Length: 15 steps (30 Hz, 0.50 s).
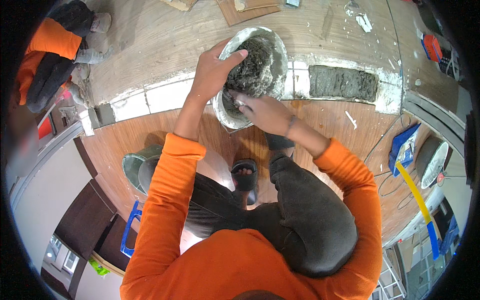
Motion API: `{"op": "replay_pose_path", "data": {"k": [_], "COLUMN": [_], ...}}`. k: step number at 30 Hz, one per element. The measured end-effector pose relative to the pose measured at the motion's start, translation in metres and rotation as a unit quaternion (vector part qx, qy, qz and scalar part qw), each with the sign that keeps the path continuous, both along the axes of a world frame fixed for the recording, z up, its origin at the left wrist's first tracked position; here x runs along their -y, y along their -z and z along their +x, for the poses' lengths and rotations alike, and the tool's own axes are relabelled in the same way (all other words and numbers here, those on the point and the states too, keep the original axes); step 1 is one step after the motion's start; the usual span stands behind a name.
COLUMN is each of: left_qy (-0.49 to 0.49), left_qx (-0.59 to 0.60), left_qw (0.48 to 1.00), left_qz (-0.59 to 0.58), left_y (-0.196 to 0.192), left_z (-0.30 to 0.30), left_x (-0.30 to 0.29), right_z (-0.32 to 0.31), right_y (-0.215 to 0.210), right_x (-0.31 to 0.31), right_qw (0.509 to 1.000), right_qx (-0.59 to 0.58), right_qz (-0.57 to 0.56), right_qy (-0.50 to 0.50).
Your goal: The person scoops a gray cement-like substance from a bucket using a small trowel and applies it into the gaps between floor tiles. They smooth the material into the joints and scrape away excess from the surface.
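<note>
A grey-white, mortar-crusted bucket [280, 47] is tipped in front of me, its mouth facing me. Lumpy dark grey mortar [252, 62] fills much of it. My left hand [216, 69] grips the rim on the left side, thumb over the edge and fingers behind the wall. At the lower part of the mouth, my right hand [262, 111] reaches in against the mortar with its fingers curled. Its fingertips are blurred, and whatever they hold is hidden.
Beyond the bucket runs a strip of white tiles [172, 95] with a mortar-filled gap [343, 82]. A green bucket [131, 167] stands left of my legs. To the right are a blue dustpan [404, 145], a basin [434, 162] and a cable [382, 137]. Another person's gloved hand [92, 56] shows at far left.
</note>
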<state>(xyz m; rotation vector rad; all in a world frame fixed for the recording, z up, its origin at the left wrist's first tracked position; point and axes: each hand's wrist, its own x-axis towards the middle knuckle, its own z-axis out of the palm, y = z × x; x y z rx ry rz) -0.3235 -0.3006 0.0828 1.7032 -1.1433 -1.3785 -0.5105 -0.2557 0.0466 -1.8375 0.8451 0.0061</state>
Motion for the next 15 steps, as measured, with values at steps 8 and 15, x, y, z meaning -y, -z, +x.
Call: {"op": "replay_pose_path", "data": {"k": [8,15], "left_qy": [0.0,0.048], "left_qx": [0.007,-0.013], "left_qw": [1.0,0.998], "left_qz": [0.013,0.027], "left_y": [0.007,0.005], "left_z": [0.016,0.003], "left_x": [0.002,0.024], "right_z": [-0.017,-0.04], "right_y": [-0.005,0.025], "right_x": [0.033,0.085], "right_qw": [0.975,0.91], "right_qx": [-0.111,-0.175], "right_qz": [-0.195,-0.376], "right_qy": [-0.002,0.023]}}
